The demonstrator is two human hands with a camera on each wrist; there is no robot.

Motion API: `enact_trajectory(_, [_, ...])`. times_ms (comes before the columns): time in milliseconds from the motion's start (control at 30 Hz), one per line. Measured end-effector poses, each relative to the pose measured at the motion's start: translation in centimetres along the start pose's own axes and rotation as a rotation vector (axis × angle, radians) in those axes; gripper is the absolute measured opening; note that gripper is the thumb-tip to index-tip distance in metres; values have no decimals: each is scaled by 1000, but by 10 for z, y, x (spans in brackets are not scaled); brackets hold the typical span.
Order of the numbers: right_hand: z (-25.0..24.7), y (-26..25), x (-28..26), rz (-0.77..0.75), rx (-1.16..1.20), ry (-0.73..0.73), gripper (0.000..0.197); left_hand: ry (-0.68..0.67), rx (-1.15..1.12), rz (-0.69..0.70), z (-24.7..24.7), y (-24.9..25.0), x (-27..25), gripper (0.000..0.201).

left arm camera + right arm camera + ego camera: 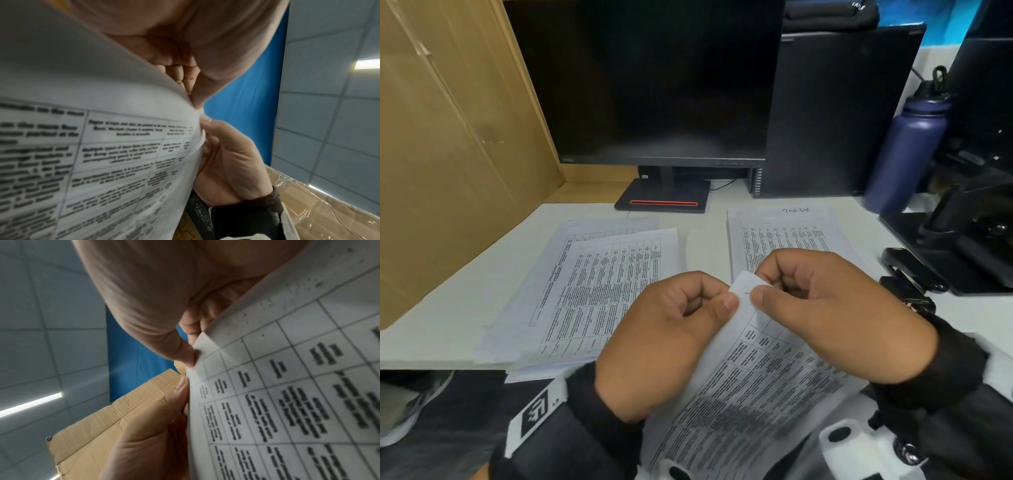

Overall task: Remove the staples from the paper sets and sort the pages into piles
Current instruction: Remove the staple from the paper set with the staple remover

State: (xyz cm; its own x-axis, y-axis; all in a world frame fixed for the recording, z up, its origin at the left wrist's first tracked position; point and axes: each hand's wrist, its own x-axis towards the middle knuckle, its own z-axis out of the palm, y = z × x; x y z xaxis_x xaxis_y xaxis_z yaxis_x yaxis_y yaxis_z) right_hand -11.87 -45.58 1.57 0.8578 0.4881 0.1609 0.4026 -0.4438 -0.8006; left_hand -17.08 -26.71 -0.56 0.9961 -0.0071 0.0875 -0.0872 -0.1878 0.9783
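I hold a stapled paper set point(756, 387), printed with a table, over the desk's front edge, its top corner raised. My left hand point(727, 296) pinches that corner from the left between thumb and curled index finger. From the right, my right hand point(758, 286) pinches the same corner. A thin staple point(747, 293) shows between the two thumbs. The left wrist view has the left hand point(191, 95) on the paper set point(102, 129), with the right hand point(226, 154) below. The right wrist view has the right hand point(192, 345) on the paper set point(287, 386), beside the left hand point(164, 426).
Two piles of loose pages lie on the white desk: a fanned left pile point(599, 294) and a right pile point(780, 236). Behind stand a monitor point(654, 85), a black tower point(835, 113) and a blue bottle point(907, 150). A cardboard box point(448, 154) walls the left; a black stapler point(909, 270) lies right.
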Motion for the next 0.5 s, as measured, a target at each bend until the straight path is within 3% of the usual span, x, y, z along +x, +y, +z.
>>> enact_trajectory(267, [1,-2,-1,-39,33,36,12,-16,-15,47,0,-1,-2,8])
enact_trajectory(500, [1,-1,-3,-123,-148,108,17,47,-8,55,0,-7,-1,11])
